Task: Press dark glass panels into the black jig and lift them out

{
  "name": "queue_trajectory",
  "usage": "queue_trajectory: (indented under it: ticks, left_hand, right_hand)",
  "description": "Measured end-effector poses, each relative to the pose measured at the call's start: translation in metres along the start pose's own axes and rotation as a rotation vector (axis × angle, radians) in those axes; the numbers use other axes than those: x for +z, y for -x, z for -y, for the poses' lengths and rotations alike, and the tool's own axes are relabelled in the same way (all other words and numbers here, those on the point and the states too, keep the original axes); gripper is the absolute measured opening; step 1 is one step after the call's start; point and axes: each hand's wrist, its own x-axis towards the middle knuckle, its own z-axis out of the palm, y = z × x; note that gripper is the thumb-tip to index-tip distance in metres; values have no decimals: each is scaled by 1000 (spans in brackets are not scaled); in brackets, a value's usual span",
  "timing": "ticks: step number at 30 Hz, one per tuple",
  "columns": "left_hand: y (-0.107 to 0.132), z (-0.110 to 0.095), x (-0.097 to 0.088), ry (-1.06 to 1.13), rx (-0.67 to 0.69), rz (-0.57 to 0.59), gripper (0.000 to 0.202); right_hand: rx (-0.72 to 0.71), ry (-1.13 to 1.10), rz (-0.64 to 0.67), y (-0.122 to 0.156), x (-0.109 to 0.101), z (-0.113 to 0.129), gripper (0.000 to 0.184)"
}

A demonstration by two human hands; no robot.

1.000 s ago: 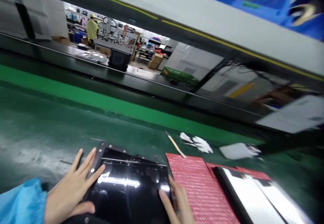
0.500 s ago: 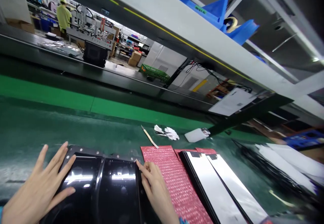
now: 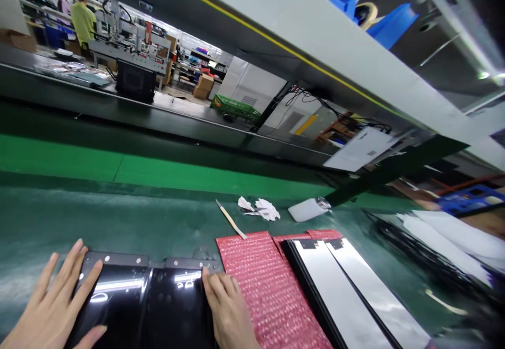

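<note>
A glossy black panel [image 3: 177,304] lies on the green table in two sections, a raised seam between them. Round pale dots run along the dull strip [image 3: 124,259] at its far edge. My left hand [image 3: 51,304] lies open over the panel's left side, fingers spread. At the far right corner, my right hand [image 3: 229,307] has its fingers curled together, the index fingertip at the panel's edge; anything inside them is hidden. Right beside that hand is red bubble wrap [image 3: 260,280].
White-faced strips with black edges [image 3: 335,286] lie on the bubble wrap. Beyond it are a craft knife [image 3: 231,218], crumpled white tissue [image 3: 267,209] and a white bottle [image 3: 307,210]. Black cables [image 3: 418,251] lie at right. A shelf [image 3: 315,38] hangs overhead; a person [image 3: 82,20] stands far off.
The panel and both hands now appear lower in the view. My right hand's fingers are curled more closely at the panel's corner. The left hand stays spread on the panel.
</note>
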Motion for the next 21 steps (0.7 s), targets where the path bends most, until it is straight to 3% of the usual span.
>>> queue_trajectory:
  ticks: [3,6,11,16,19,21]
  left_hand:
    - [-1,0,-1,-66,2,75,90]
    - [5,1,-4,-68,-5,74,87]
    - [38,6,-11,-29,-3,112,75]
    - [64,0,-40,45,65,247,69]
    - [64,2,-52,103,99,326,69]
    - [65,10,-49,140,120,303,69]
  right_hand:
    - [45,-51,-13,-4,0,8,58]
    - [116,-103,-31,2,-6,22,51]
    - [187,-301,-39,43,-21,43,60]
    - [334,-569,65,85,-33,43,45]
    - [427,-699,195,92,-37,38,60]
    - [461,-722,263,88,-40,36,74]
